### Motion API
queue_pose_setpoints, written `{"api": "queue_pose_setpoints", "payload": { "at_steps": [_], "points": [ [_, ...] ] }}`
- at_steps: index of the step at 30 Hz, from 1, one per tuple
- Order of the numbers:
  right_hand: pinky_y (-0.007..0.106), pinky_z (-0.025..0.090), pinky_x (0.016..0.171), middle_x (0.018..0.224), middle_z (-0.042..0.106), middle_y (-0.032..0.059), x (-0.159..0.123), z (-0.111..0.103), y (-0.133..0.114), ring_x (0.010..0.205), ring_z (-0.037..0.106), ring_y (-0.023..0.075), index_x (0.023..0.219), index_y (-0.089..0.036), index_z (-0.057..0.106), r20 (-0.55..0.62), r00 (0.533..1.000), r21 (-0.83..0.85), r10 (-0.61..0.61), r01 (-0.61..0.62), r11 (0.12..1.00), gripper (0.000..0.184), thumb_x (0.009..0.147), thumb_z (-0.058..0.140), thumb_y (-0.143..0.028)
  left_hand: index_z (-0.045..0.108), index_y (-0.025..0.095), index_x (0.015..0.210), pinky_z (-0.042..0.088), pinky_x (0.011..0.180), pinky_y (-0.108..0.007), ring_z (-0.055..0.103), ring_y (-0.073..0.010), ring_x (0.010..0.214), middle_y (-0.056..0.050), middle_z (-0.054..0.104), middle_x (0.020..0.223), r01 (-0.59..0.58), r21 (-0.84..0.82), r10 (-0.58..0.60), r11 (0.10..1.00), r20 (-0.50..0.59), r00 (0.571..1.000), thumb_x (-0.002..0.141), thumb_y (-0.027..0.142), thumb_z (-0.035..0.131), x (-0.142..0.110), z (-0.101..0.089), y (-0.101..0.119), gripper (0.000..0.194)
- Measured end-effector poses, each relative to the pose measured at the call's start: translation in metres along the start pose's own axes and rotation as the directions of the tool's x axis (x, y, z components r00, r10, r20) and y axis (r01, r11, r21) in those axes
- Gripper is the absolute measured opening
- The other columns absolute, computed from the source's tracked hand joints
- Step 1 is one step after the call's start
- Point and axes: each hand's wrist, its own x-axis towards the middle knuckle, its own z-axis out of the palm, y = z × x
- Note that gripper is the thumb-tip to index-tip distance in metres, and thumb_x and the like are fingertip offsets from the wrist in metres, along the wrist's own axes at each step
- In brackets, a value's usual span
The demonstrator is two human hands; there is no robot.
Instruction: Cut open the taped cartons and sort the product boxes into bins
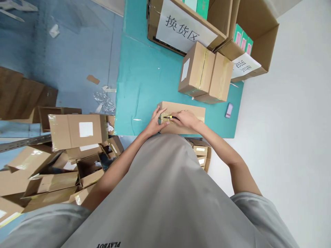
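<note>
A taped cardboard box (198,111) lies on the green table at its near edge, in front of my body. My left hand (156,123) rests on the box's left end with thumb and fingers spread apart. My right hand (186,119) is closed round a utility knife (170,117) with a yellow and black body. The blade end points left and meets the clear tape (165,113) on top of the box, between my two hands. Most of the knife's handle is hidden in my right hand.
Two closed boxes (200,70) stand farther back on the green table (147,75). Behind them are open cartons (261,38) with paper signs and green packages. A small pinkish packet (229,110) lies at the right. Several discarded boxes (74,131) are heaped on the left; a white wall borders the right.
</note>
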Motion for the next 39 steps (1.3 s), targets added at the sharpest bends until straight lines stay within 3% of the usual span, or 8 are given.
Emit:
{"api": "queue_pose_setpoints", "payload": {
  "at_steps": [6, 10, 17, 22, 25, 31, 34, 39],
  "points": [
    [0.041, 0.053, 0.093, 0.127, 0.085, 0.0214, 0.007, -0.009, -0.030, 0.119, 0.080, 0.0365, 0.148, -0.015, 0.071, 0.027, 0.999, -0.089, 0.041, -0.039, 0.995, 0.045, 0.123, 0.045, -0.042, 0.047, 0.025, 0.175, 0.030, 0.142, -0.061, 0.019, -0.0412, 0.180, -0.021, 0.024, 0.188, -0.010, 0.023, 0.010, 1.000, -0.005, 1.000, 0.094, 0.080, 0.079, -0.002, -0.004, -0.002, 0.104],
    [0.041, 0.058, 0.095, 0.124, 0.085, 0.0235, 0.015, -0.007, -0.043, 0.119, 0.082, 0.0346, 0.141, -0.010, 0.074, 0.036, 0.999, -0.149, 0.040, -0.035, 0.988, 0.038, 0.118, 0.045, -0.021, 0.047, 0.025, 0.175, 0.030, 0.142, -0.059, 0.017, -0.0403, 0.180, -0.021, 0.025, 0.188, 0.004, 0.026, -0.004, 1.000, -0.014, 1.000, 0.093, 0.079, 0.080, -0.003, -0.004, -0.002, 0.103],
    [0.042, 0.057, 0.095, 0.125, 0.085, 0.0237, 0.003, -0.001, -0.029, 0.122, 0.080, 0.0346, 0.140, -0.011, 0.075, -0.001, 1.000, -0.167, 0.014, -0.014, 0.986, 0.039, 0.118, 0.044, -0.021, 0.051, 0.028, 0.173, 0.046, 0.134, -0.059, 0.022, -0.0437, 0.178, -0.020, 0.026, 0.188, 0.037, 0.019, -0.036, 0.999, -0.041, 0.998, 0.091, 0.078, 0.083, -0.001, 0.002, 0.002, 0.101],
    [0.042, 0.058, 0.098, 0.129, 0.083, 0.0258, -0.004, -0.009, -0.028, 0.123, 0.080, 0.0343, 0.136, -0.008, 0.077, 0.017, 1.000, -0.184, 0.003, 0.000, 0.983, 0.041, 0.115, 0.043, -0.013, 0.052, 0.031, 0.173, 0.048, 0.133, -0.059, 0.028, -0.0441, 0.176, -0.019, 0.031, 0.187, 0.054, -0.003, -0.054, 0.999, -0.089, 0.995, 0.088, 0.077, 0.086, -0.003, 0.003, 0.005, 0.102],
    [0.041, 0.058, 0.097, 0.130, 0.083, 0.0264, -0.019, -0.009, -0.009, 0.123, 0.080, 0.0340, 0.131, -0.007, 0.082, 0.070, 0.994, -0.224, 0.081, -0.063, 0.972, 0.044, 0.109, 0.044, -0.003, 0.050, 0.030, 0.173, 0.049, 0.132, -0.060, 0.035, -0.0446, 0.173, -0.020, 0.031, 0.187, 0.078, -0.028, -0.081, 0.997, -0.105, 0.991, 0.086, 0.079, 0.088, -0.002, 0.004, 0.005, 0.107],
    [0.038, 0.054, 0.091, 0.130, 0.084, 0.0260, -0.087, 0.011, 0.070, 0.124, 0.081, 0.0339, 0.133, -0.010, 0.083, 0.122, 0.955, -0.258, 0.271, -0.233, 0.937, 0.043, 0.109, 0.048, -0.003, 0.050, 0.034, 0.172, 0.053, 0.127, -0.065, 0.053, -0.0432, 0.162, -0.019, 0.047, 0.180, 0.089, -0.033, -0.093, 0.995, -0.132, 0.987, 0.086, 0.079, 0.089, 0.000, 0.003, 0.005, 0.105],
    [0.036, 0.052, 0.086, 0.129, 0.084, 0.0255, -0.102, 0.024, 0.090, 0.121, 0.082, 0.0325, 0.140, -0.011, 0.079, 0.080, 0.962, -0.229, 0.261, -0.237, 0.944, 0.043, 0.112, 0.047, -0.007, 0.049, 0.035, 0.172, 0.057, 0.123, -0.064, 0.059, -0.0418, 0.156, -0.018, 0.054, 0.175, 0.085, -0.018, -0.086, 0.996, -0.140, 0.986, 0.088, 0.078, 0.087, 0.000, 0.002, 0.007, 0.102],
    [0.037, 0.049, 0.084, 0.129, 0.084, 0.0251, -0.108, 0.035, 0.109, 0.121, 0.082, 0.0328, 0.133, -0.011, 0.082, 0.078, 0.964, -0.182, 0.253, -0.236, 0.954, 0.041, 0.112, 0.047, -0.006, 0.051, 0.033, 0.171, 0.056, 0.124, -0.064, 0.062, -0.0412, 0.153, -0.018, 0.056, 0.174, 0.124, 0.020, -0.119, 0.992, -0.178, 0.977, 0.089, 0.076, 0.087, 0.000, 0.000, 0.013, 0.099]
  ]
}}
